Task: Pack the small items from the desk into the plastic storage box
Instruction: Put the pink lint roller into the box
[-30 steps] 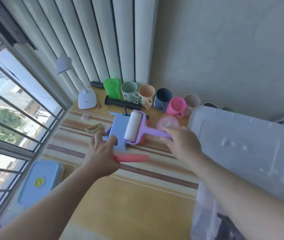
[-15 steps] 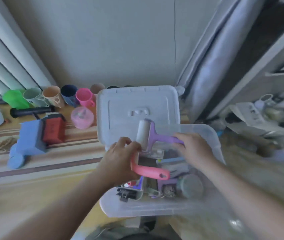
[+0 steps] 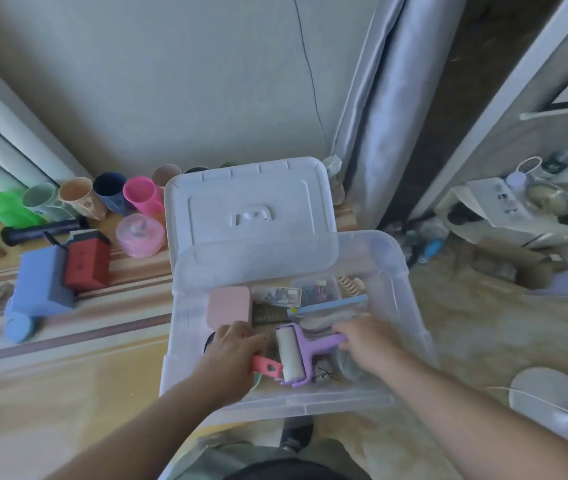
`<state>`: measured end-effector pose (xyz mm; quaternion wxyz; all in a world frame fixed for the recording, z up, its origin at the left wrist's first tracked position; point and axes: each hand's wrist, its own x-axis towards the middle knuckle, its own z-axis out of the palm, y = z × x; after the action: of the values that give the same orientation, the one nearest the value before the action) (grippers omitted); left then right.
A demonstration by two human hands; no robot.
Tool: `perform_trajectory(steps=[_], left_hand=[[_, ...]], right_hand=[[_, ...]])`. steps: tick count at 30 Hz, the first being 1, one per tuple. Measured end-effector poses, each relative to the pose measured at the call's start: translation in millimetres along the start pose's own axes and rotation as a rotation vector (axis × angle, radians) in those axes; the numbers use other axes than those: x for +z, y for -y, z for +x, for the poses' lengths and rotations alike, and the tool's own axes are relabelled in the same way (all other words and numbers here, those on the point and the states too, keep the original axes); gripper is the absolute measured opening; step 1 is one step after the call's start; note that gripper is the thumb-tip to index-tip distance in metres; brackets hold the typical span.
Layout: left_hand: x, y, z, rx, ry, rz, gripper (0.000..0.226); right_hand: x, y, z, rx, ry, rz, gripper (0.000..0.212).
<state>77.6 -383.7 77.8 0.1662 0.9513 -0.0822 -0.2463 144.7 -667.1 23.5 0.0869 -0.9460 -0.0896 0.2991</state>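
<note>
Down inside the box [image 3: 410,306], the left hand [image 3: 232,355] is closed around a pink handle [image 3: 267,366], and the right hand [image 3: 365,336] is closed around the handle of a purple roller [image 3: 301,355]. Both tools sit low in the clear box, right beside each other, with a pink case [image 3: 228,304] and a blue strip [image 3: 327,304] just past them. Behind the box its lid [image 3: 251,209] lies on the desk [image 3: 67,403], and colored cups [image 3: 109,194], a blue block [image 3: 38,285] and a red block [image 3: 86,263] wait to the left.
</note>
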Motion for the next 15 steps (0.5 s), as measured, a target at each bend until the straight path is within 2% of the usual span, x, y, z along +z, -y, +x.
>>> perform_trajectory(steps=[4,8,11,13,15], left_hand=[[2,3,-6,-0.039,0.004,-0.048,0.027],[-10,3,-6,-0.037,-0.041,-0.066,0.037],[-22,-6,0,0.034,-0.123,-0.054,0.040],[-27,-17,7,0.093,-0.168,-0.026,0.047],[-26,-28,16,0.159,-0.195,-0.038,0.053]], right_hand=[[-2,3,6,-0.012,0.070,-0.072,0.012],[-15,9,6,-0.114,0.007,-0.043,0.037],[-32,23,-3,-0.157,-0.025,0.350,0.028],[-45,37,-10,-0.130,0.120,0.695,0.020],[-50,47,-14,-0.144,0.336,0.922,0.032]])
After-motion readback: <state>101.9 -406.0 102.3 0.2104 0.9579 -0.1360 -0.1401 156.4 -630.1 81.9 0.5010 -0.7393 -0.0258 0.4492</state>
